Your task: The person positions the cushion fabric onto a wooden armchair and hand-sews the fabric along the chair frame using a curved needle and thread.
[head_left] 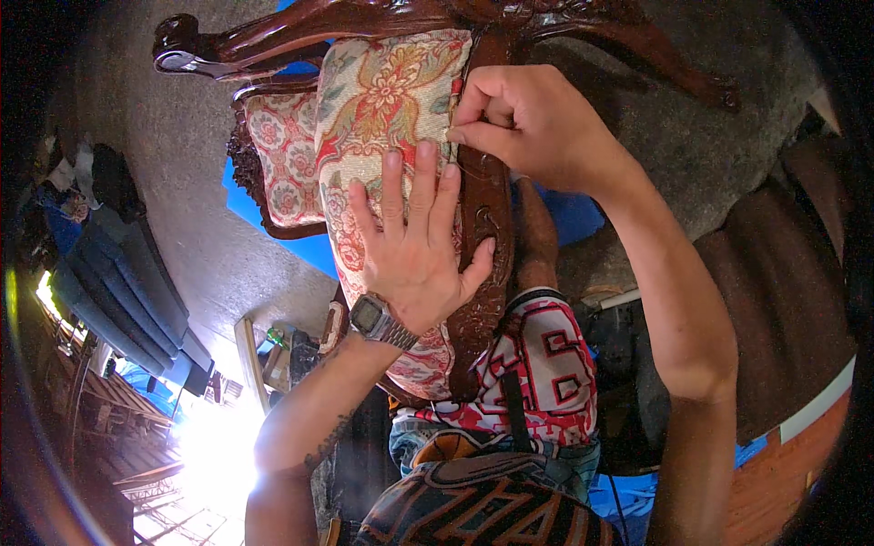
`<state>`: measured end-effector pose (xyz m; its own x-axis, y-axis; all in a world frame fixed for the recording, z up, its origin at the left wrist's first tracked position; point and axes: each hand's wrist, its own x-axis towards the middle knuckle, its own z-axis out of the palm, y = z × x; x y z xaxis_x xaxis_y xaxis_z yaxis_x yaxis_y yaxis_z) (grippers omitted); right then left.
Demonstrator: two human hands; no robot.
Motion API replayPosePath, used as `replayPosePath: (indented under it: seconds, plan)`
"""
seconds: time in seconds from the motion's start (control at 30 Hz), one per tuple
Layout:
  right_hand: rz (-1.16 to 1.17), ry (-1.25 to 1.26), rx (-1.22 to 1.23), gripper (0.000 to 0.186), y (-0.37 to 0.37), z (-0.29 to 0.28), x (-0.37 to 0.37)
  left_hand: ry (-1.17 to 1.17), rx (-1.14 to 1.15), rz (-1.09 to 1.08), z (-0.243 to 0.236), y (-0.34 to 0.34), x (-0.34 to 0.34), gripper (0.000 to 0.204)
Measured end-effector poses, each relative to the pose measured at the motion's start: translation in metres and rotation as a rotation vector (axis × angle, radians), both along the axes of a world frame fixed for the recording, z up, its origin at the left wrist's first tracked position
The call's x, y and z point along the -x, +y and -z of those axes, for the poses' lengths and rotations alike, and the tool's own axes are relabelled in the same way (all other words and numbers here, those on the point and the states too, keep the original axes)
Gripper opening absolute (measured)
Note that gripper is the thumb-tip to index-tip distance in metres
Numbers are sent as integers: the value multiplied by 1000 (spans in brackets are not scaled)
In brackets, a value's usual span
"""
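Chair (487, 227) lies tipped on grey floor (182, 136), carved frame's long axis running top to bottom of view, legs toward top. Floral cushion (382, 118) runs the same way. Left hand (414, 246) flat on cushion, 5 fingers spread open. Right hand (523, 123) curled, pinching fabric edge at frame. Watch (373, 318) on left wrist.

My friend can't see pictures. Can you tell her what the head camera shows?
A person's left hand presses flat on the floral fabric cushion of a carved dark wooden chair, while the right hand pinches the fabric's edge against the frame. The chair lies tipped over a grey floor, and a metal wristwatch shows on the left wrist.
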<state>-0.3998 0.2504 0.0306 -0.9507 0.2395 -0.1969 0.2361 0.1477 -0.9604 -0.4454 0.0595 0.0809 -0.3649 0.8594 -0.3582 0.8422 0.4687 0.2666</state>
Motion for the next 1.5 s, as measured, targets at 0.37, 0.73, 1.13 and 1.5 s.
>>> replayPosePath:
  seconds: [0.37, 0.73, 1.13, 1.5]
  plan:
    - [-267, -81, 182, 18, 20, -7, 5, -3, -11, 0, 0, 0, 1, 75]
    - [12, -54, -131, 24, -9, -4, -4, -2, -16, 10, 1, -2, 1, 73]
    - [368, 164, -405, 33, -74, -2, -50, -18, -24, 17, 1, -2, 0, 68]
    - [173, 223, -334, 32, -56, -8, -43, 2, -51, 37, 1, -3, 1, 64]
